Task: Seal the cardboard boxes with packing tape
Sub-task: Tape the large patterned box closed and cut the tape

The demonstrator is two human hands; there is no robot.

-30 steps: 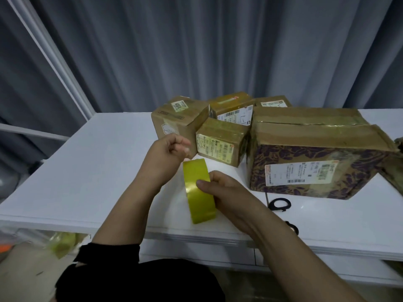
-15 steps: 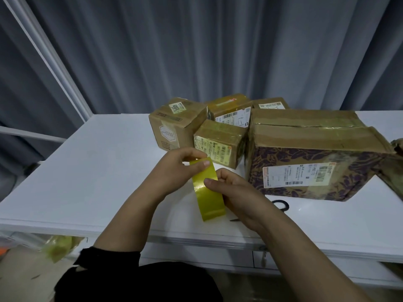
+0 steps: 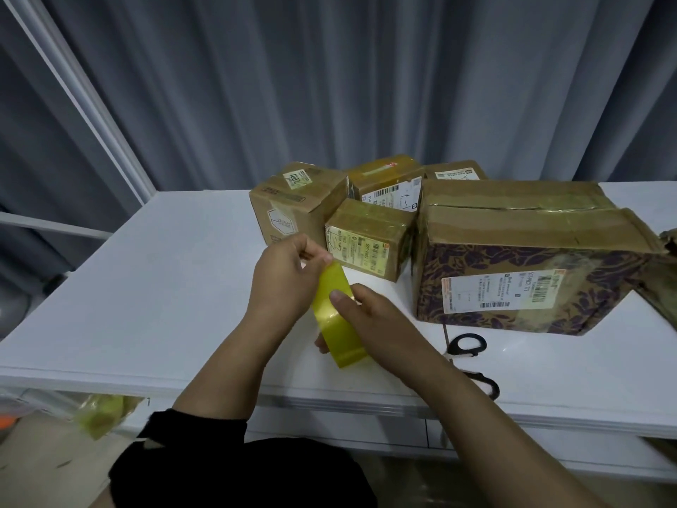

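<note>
**Reader:** Starting at the left, what are your hands doing?

**I:** My left hand (image 3: 285, 276) pinches at the upper rim of the yellow tape roll (image 3: 340, 339), fingertips curled where I judge the loose end to lie. I cannot tell whether an end is lifted. The roll stands on edge, held over the white surface (image 3: 146, 287) near its front. My right hand (image 3: 377, 320) grips it from the right, thumb across the outer face.

**Reader:** How will the roll handle?

**I:** Light, I judge, and stiff as a ring. The glossy film looks slick, so the hold belongs on the sides and core, not the face. A freed strip would be limp and clingy and apt to fold on itself, so it is best taken by its very end and drawn taut.

**Reader:** And further right?

**I:** Small boxes (image 3: 370, 240) cluster just beyond my hands. The large patterned box (image 3: 513, 258) sits just beside them, shiny tape along its top seam and one flap corner raised at the right. Scissors (image 3: 469, 344) lie on the surface in front of it.
</note>
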